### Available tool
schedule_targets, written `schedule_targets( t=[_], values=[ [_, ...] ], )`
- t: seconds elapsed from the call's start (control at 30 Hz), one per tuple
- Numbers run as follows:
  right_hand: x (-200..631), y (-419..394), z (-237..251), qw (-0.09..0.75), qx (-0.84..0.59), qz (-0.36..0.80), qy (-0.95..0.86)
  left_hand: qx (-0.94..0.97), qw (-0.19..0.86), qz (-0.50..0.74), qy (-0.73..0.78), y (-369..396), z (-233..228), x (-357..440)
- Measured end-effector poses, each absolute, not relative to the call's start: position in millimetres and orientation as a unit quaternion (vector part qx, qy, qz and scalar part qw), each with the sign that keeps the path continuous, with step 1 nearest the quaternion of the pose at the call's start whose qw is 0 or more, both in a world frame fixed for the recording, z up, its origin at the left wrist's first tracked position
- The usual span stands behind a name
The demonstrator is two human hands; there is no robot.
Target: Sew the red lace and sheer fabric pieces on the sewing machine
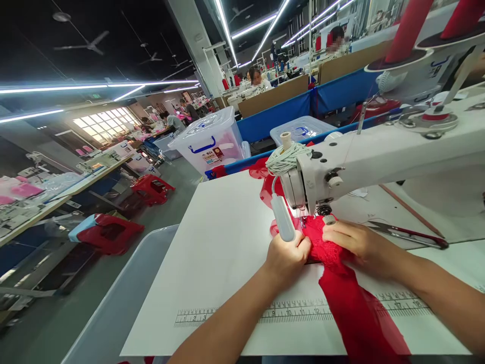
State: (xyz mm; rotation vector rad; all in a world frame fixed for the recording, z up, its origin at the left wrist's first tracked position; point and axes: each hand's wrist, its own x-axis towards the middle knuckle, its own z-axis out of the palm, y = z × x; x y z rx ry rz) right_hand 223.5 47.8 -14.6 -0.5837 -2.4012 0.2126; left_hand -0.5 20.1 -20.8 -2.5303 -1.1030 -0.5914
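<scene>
Red fabric: sheer matt cloth, lacy and rough-textured at its 12 o'clock end. Sewing machine: smooth, glossy white painted metal. Table: smooth matt white board. Snips, at 3 o'clock of the lace: dark metal. Storage box: translucent glossy plastic.

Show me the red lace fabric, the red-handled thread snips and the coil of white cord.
red lace fabric (352,303), head view, flat strip.
red-handled thread snips (411,234), head view, handle.
coil of white cord (285,157), head view, windings.
</scene>
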Motion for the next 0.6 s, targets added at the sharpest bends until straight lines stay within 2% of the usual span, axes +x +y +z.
schedule_targets(
  t=[0.17,0.37,0.6],
  values=[
    [221,46,-14,0.297,-0.251,0.063,-0.919,-0.886,0.169,-0.195,-0.386,15,-17,5],
    [220,46,-13,0.288,-0.254,0.039,-0.922,-0.905,0.063,-0.146,-0.395,-2,6,3],
    [220,46,-22,0.300,-0.257,0.028,-0.918,-0.895,0.132,-0.154,-0.398,-5,-1,2]
  ],
)
